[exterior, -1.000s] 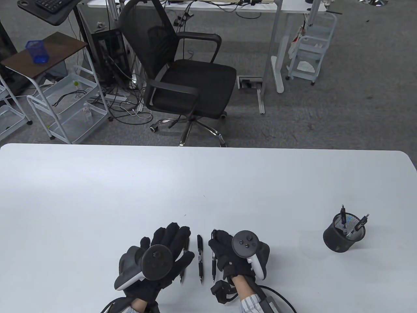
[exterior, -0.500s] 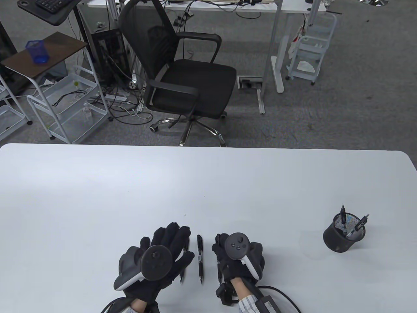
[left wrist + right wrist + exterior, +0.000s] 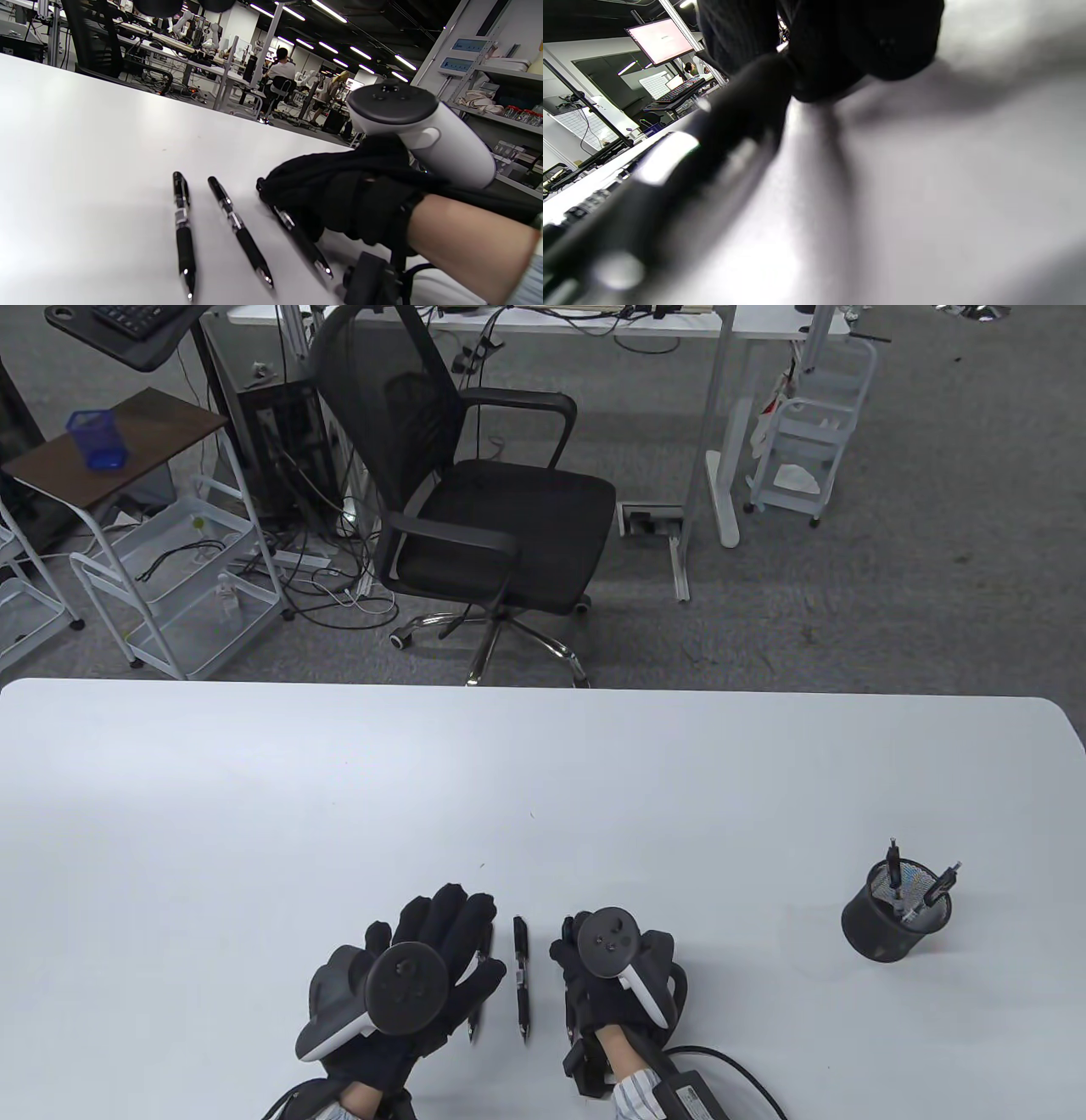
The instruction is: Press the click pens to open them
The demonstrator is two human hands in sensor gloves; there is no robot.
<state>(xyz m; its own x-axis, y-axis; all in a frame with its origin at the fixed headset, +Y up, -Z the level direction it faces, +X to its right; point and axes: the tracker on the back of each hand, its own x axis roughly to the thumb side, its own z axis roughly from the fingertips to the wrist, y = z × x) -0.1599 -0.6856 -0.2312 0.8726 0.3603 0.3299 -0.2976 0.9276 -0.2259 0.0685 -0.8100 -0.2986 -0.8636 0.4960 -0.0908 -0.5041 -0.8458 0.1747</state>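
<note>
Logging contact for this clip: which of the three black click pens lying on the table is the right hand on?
The rightmost black pen, under the right hand; the other two lie untouched.

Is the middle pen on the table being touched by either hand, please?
No, the middle pen lies alone between its neighbours, clear of the right hand.

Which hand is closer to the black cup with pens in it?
Right. The right hand sits nearer the black cup, though still apart from it. The left hand lies farther away, beyond the loose pens.
</note>
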